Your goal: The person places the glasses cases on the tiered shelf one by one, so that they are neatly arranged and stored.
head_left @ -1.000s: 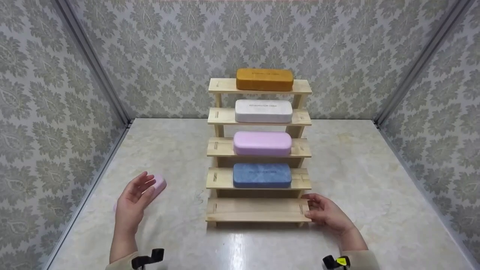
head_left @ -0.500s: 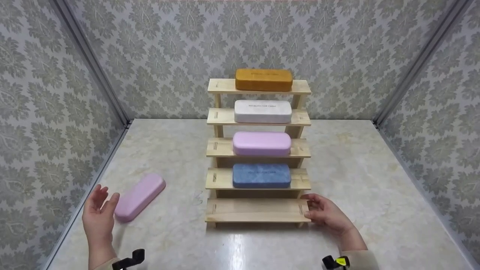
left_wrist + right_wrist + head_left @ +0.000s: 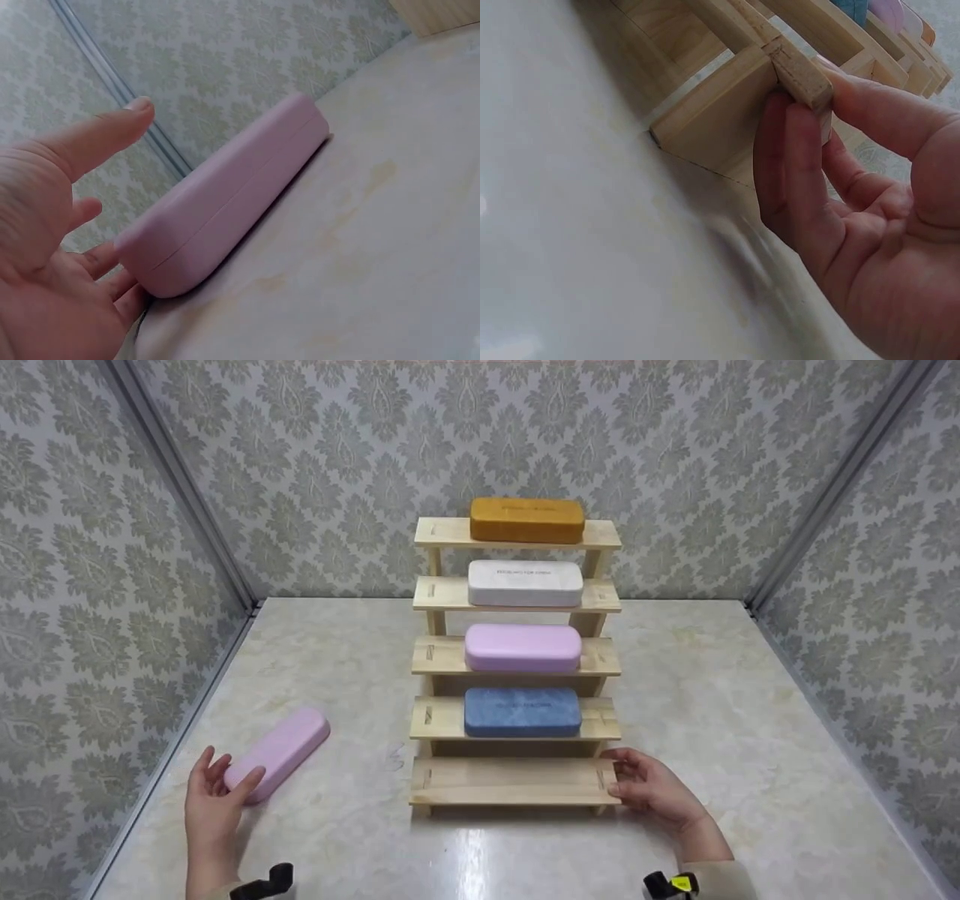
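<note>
A pink glasses case [image 3: 281, 754] lies slantwise on the table at the left. My left hand [image 3: 214, 802] is at its near end, thumb and fingers spread on either side of it. In the left wrist view, the fingers [image 3: 120, 285] meet the end of the case while the thumb stands apart above. My right hand [image 3: 660, 795] pinches the right end of the lowest step of a wooden stepped display rack [image 3: 510, 781]. Thumb above and fingertips beneath the board show in the right wrist view.
Upper steps of the rack bear an orange case [image 3: 527, 520], a white case [image 3: 525, 583], a second pink case [image 3: 523, 647] and a blue case [image 3: 523, 712]. Patterned wall panels [image 3: 337, 510] enclose the marbled table [image 3: 337, 660] at the back and sides.
My left hand first moved left and toward me, uncovering the pink case, then came back right to its near end. The right hand stays on the rack.
</note>
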`<state>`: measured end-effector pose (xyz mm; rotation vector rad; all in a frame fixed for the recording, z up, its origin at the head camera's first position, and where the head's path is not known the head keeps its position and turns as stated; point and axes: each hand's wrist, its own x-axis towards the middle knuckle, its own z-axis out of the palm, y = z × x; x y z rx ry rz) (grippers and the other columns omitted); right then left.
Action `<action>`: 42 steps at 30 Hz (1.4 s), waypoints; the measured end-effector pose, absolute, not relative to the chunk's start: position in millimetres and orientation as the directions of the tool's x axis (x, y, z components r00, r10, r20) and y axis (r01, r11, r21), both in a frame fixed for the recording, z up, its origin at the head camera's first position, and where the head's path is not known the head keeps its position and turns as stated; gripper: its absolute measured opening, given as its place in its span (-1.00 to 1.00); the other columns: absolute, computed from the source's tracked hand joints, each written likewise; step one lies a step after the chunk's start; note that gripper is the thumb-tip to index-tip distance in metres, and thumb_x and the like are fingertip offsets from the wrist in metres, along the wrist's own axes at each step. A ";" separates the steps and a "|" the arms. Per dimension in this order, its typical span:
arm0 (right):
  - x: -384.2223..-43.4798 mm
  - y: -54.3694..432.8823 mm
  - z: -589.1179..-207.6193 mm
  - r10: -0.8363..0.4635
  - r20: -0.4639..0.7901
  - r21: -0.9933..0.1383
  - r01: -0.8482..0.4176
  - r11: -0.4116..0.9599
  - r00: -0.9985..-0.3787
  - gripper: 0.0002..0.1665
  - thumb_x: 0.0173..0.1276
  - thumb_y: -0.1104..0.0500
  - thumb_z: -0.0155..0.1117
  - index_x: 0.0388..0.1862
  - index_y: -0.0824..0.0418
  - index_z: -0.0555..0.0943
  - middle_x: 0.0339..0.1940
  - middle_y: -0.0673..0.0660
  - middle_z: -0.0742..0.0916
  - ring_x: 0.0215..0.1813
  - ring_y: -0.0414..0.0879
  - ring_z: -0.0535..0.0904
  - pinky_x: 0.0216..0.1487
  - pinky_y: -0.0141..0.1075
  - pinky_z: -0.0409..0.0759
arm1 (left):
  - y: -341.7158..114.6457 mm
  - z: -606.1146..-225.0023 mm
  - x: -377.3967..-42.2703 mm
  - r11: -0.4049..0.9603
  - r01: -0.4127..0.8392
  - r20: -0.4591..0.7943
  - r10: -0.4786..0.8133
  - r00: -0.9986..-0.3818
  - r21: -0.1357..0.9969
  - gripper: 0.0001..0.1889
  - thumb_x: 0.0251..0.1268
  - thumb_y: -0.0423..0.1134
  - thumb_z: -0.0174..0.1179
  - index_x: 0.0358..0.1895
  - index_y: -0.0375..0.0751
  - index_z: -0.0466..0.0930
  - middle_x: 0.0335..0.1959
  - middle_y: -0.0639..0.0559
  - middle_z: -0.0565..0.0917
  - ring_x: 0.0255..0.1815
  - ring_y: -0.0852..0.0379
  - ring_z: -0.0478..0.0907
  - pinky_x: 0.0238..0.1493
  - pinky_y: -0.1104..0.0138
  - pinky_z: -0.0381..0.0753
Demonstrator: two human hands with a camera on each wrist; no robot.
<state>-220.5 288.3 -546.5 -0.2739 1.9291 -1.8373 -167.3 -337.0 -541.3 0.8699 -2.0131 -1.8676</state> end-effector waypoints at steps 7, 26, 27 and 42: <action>-221.0 288.3 -546.6 -0.453 -0.188 -0.982 0.180 0.061 -0.871 -0.23 0.40 0.30 0.33 0.47 0.48 0.21 0.19 0.12 0.66 0.08 -0.10 0.70 -0.03 -0.33 0.75 | -335.6 -549.3 -167.2 0.152 -0.282 -0.166 -0.519 -0.838 0.947 0.08 0.26 -0.46 0.35 0.70 -0.07 -0.21 0.69 -0.20 0.05 0.69 -0.17 0.02 0.71 0.00 0.03; -223.2 290.0 -547.4 -0.476 -0.178 -0.984 0.169 0.064 -0.861 -0.27 0.41 0.33 0.30 0.46 0.44 0.23 0.14 0.06 0.66 -0.08 -0.19 0.67 -0.34 -0.48 0.58 | -331.7 -551.0 -163.7 0.246 -0.308 -0.131 -0.548 -0.827 0.919 0.04 0.19 -0.44 0.41 0.67 -0.19 -0.05 0.66 -0.31 0.10 0.65 -0.29 0.10 0.66 -0.09 0.11; -223.2 290.0 -547.3 -0.478 -0.178 -0.984 0.168 0.063 -0.860 -0.27 0.41 0.33 0.30 0.46 0.45 0.23 0.15 0.06 0.66 -0.08 -0.19 0.67 -0.35 -0.48 0.57 | -331.6 -551.2 -163.6 0.236 -0.308 -0.132 -0.556 -0.821 0.922 0.04 0.19 -0.44 0.41 0.67 -0.17 -0.05 0.66 -0.28 0.10 0.65 -0.27 0.11 0.66 -0.08 0.13; -223.4 289.1 -548.6 -0.466 -0.171 -0.985 0.160 0.064 -0.868 -0.25 0.39 0.33 0.32 0.45 0.48 0.23 0.14 0.09 0.66 0.00 -0.12 0.70 -0.14 -0.39 0.72 | -326.3 -546.1 -162.7 0.089 -0.257 -0.155 -0.598 -0.786 0.962 0.06 0.13 -0.39 0.50 0.66 0.04 0.06 0.69 -0.06 0.10 0.68 -0.06 0.10 0.65 0.13 0.21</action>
